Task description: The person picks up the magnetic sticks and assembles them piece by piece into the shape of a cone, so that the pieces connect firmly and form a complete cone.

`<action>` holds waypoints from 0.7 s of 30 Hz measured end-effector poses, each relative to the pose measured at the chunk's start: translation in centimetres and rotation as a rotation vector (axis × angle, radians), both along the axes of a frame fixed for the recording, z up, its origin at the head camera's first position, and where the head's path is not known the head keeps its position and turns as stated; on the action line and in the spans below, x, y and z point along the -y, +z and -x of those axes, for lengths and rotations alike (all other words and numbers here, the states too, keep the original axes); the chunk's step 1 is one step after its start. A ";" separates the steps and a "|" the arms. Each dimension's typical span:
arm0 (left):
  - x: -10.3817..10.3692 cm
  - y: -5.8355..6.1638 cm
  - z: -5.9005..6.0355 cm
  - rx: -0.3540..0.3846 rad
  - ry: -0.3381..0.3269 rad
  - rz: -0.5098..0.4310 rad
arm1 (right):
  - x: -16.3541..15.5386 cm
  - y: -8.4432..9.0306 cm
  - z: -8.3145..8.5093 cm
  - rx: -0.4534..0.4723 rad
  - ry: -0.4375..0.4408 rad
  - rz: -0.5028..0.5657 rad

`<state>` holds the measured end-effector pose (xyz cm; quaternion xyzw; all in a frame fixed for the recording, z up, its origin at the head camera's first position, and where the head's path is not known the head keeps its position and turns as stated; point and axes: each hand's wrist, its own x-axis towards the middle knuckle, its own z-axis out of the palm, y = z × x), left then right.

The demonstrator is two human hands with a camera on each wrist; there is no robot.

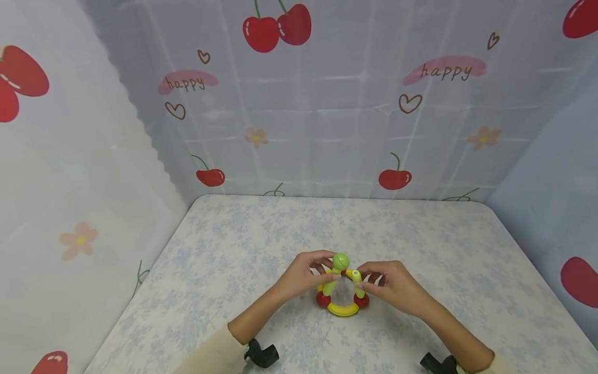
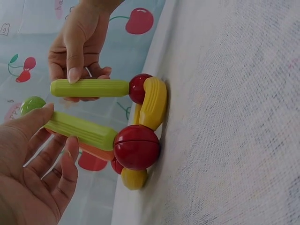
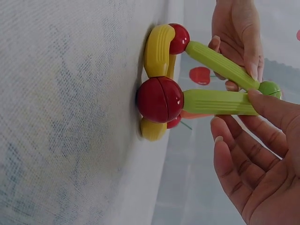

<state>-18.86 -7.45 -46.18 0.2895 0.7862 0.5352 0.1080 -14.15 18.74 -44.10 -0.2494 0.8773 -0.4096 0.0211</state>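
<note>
A toy frame of rods and balls stands on the table, with a curved yellow rod [image 1: 343, 310] at the base between a left red ball [image 1: 323, 299] and a right red ball [image 1: 362, 300]. My left hand [image 1: 302, 274] pinches a light green rod [image 2: 82, 129] rising from the left red ball; a green ball [image 1: 341, 261] tops this rod. My right hand [image 1: 394, 284] pinches a second light green rod [image 3: 215, 102] near its upper end, thumb on one side. That rod stands on the right red ball. An orange rod [image 2: 96, 152] is partly hidden behind.
A pale blue-patterned tabletop [image 1: 261, 234] surrounds the toy. Behind it hangs a curtain [image 1: 327, 124] printed with cherries, and similar sheets flank both sides. Black camera mounts [image 1: 261, 354] sit at the wrists, close above the table.
</note>
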 end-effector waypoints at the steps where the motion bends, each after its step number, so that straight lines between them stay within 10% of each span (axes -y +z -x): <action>1: 0.0 0.0 0.0 0.000 0.000 0.001 | 0.1 0.0 0.0 -0.001 -0.002 -0.001; 21: -0.1 -0.3 -0.1 0.011 -0.063 -0.024 | 1.0 -0.6 0.5 -0.035 -0.011 -0.054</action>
